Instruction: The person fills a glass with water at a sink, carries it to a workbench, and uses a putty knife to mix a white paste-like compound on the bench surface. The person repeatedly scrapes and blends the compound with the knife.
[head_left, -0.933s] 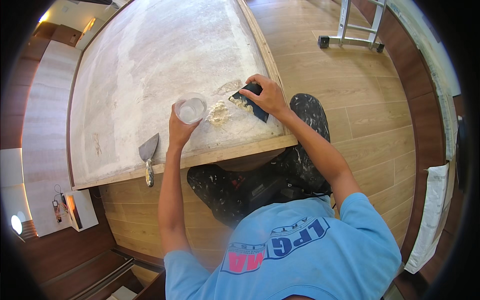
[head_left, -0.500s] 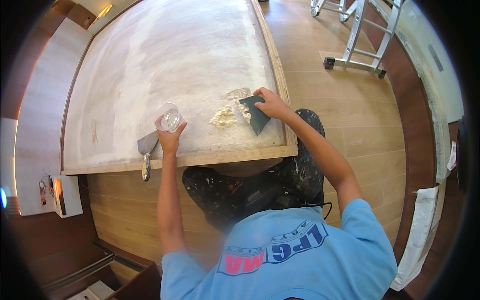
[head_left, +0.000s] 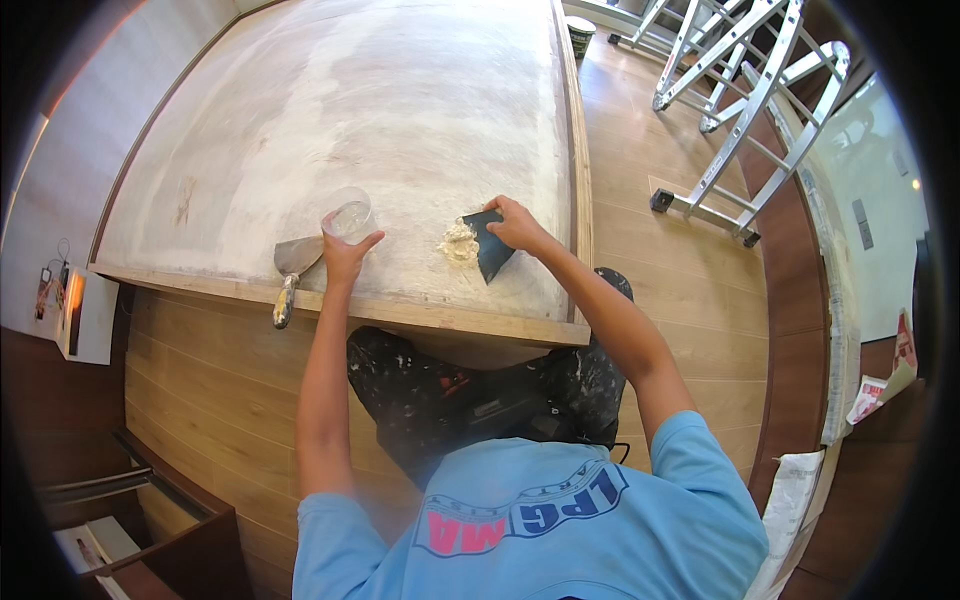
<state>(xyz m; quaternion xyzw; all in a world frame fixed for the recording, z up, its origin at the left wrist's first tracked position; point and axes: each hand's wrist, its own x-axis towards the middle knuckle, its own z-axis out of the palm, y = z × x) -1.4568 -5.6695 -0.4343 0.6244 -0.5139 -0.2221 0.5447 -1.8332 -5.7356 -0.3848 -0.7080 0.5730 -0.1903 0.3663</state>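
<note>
My left hand (head_left: 343,258) is wrapped round a clear plastic cup (head_left: 352,218), tilted just above the pale, smeared board (head_left: 430,120). What the cup holds, if anything, is hard to make out. Beside that hand lies a putty knife (head_left: 293,262), its blade on the board and its stained handle sticking out over the near edge. My right hand (head_left: 515,226) grips a dark flat spreader (head_left: 490,252) by its upper corner. The spreader's left edge presses against a small heap of cream-coloured putty (head_left: 459,241) on the board.
Wooden trim (head_left: 480,322) borders the board's near and right edges. An aluminium folding ladder (head_left: 740,125) stands on the wood floor (head_left: 690,290) at the right. A bucket (head_left: 580,36) sits past the far right corner. Wires hang by a small white box (head_left: 88,315) at the left.
The spreader has moved left into the putty, gathering it into a tighter heap. My left hand still holds the cup. The view has shifted, showing more of the ladder.
</note>
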